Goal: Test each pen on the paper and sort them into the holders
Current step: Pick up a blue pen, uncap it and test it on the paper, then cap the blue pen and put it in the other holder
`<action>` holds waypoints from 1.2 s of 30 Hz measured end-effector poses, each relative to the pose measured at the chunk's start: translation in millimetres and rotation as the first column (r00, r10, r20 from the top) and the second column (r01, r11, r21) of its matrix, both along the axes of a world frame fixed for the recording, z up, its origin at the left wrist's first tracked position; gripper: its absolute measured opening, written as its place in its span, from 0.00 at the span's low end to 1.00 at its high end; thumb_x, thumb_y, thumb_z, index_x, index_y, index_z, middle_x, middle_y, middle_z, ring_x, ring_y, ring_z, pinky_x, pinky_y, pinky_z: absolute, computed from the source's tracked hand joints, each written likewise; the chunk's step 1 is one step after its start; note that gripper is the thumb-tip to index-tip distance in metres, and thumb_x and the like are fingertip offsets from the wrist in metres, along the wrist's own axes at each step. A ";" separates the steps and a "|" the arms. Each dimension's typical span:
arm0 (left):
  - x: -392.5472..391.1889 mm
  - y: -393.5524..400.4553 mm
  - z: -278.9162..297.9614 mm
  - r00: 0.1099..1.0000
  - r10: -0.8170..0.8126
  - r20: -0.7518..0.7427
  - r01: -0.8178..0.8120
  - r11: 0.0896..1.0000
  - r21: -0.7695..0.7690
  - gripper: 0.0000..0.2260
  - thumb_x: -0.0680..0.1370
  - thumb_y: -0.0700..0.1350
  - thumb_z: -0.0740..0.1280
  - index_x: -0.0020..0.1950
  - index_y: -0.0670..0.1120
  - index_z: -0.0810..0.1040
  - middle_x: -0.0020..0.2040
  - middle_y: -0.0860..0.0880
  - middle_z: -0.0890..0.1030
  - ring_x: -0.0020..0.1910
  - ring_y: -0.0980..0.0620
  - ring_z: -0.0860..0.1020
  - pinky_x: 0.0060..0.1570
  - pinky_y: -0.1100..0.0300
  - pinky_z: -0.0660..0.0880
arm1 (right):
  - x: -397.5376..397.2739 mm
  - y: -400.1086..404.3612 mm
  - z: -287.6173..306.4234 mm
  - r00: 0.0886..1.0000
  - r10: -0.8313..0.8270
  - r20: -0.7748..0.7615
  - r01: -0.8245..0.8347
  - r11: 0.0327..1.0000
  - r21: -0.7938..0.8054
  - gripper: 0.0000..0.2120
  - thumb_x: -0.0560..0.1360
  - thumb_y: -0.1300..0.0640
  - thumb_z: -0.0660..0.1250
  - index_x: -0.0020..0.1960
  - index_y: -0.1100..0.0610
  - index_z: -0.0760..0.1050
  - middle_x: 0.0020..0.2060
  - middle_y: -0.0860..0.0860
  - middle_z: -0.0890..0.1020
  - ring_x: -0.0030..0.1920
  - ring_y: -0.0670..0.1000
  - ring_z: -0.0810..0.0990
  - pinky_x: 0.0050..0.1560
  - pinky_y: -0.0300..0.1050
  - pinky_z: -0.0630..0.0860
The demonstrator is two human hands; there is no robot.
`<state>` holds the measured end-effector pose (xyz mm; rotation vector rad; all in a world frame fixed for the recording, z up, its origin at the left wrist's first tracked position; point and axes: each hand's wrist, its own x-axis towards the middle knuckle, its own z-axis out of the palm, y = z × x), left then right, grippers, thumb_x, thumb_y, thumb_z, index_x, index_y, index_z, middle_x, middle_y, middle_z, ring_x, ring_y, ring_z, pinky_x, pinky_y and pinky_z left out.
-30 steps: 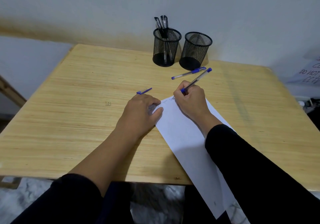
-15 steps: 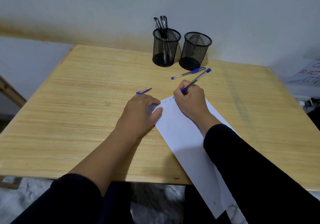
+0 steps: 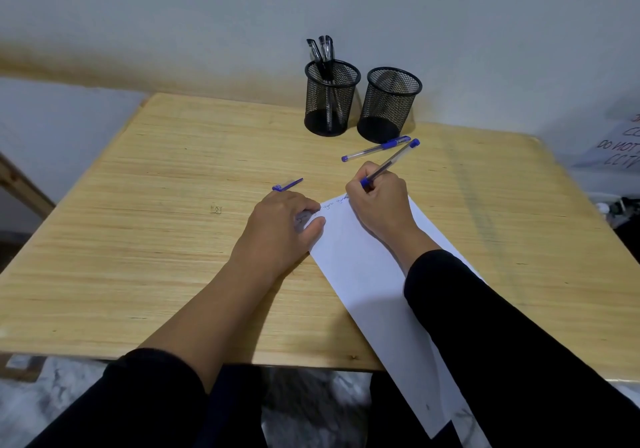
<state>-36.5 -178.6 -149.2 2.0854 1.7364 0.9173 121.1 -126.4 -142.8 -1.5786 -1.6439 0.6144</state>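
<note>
1. Black long sleeves cover both arms; the left sleeve point(image 3: 152, 395), lower left of the frame, is pushed up past the forearm.
2. The right sleeve point(image 3: 491, 336) reaches the wrist.

A sheet at the right edge point(image 3: 620, 146) reads "DO NOT", the rest cut off.

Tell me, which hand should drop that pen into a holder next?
Probably the right hand: it already grips the blue pen and sits nearer the mesh holders. The left hand is pinning the paper.
</note>
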 end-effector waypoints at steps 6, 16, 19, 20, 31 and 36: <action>-0.7 -1.1 -0.6 1.000 -0.008 0.019 0.008 1.000 0.021 0.09 0.73 0.47 0.68 0.52 0.48 0.81 0.50 0.52 0.83 0.54 0.54 0.76 0.54 0.70 0.63 | 6.4 -2.7 4.0 0.939 -0.044 -0.342 0.027 0.998 -0.054 0.06 0.73 0.61 0.61 0.38 0.56 0.73 0.28 0.56 0.75 0.29 0.51 0.72 0.30 0.43 0.70; -18.0 27.5 0.6 0.973 0.232 0.008 -0.232 0.973 -0.003 0.07 0.75 0.46 0.66 0.47 0.45 0.80 0.48 0.48 0.81 0.52 0.47 0.75 0.43 0.70 0.56 | 11.4 -3.2 12.7 0.779 -0.029 -0.626 -0.055 0.992 -0.115 0.06 0.75 0.65 0.63 0.40 0.57 0.73 0.30 0.55 0.76 0.27 0.49 0.71 0.24 0.37 0.66; -11.9 31.5 10.3 0.975 0.200 0.096 -0.200 0.980 -0.017 0.06 0.75 0.44 0.66 0.48 0.44 0.81 0.46 0.48 0.82 0.47 0.50 0.77 0.43 0.68 0.63 | 11.2 -1.0 21.7 0.685 -0.076 -0.725 -0.063 0.985 -0.163 0.10 0.76 0.65 0.59 0.39 0.58 0.74 0.30 0.57 0.77 0.26 0.48 0.73 0.20 0.38 0.63; -10.0 30.2 14.1 0.965 0.199 0.171 -0.196 0.980 -0.034 0.05 0.75 0.43 0.66 0.48 0.45 0.81 0.44 0.50 0.82 0.44 0.53 0.77 0.42 0.70 0.67 | 9.2 -2.0 23.6 0.669 -0.081 -0.739 -0.076 0.981 -0.176 0.10 0.77 0.64 0.58 0.39 0.58 0.74 0.31 0.58 0.78 0.26 0.48 0.73 0.20 0.37 0.64; 10.0 34.2 38.6 0.871 0.159 0.465 -0.123 0.987 -0.106 0.04 0.73 0.43 0.69 0.45 0.53 0.80 0.38 0.57 0.80 0.36 0.65 0.76 0.35 0.79 0.68 | 5.9 -4.0 43.0 0.615 0.085 -0.784 -0.187 0.981 -0.041 0.10 0.76 0.68 0.61 0.37 0.60 0.71 0.29 0.56 0.74 0.21 0.43 0.69 0.21 0.35 0.59; 15.5 30.6 47.3 0.873 0.105 0.476 -0.067 0.993 -0.095 0.04 0.74 0.42 0.69 0.45 0.51 0.81 0.38 0.54 0.81 0.36 0.60 0.75 0.33 0.78 0.68 | 6.9 -5.9 45.4 0.624 0.138 -0.769 -0.255 0.966 -0.034 0.09 0.76 0.68 0.62 0.38 0.60 0.73 0.28 0.55 0.74 0.22 0.44 0.69 0.20 0.33 0.58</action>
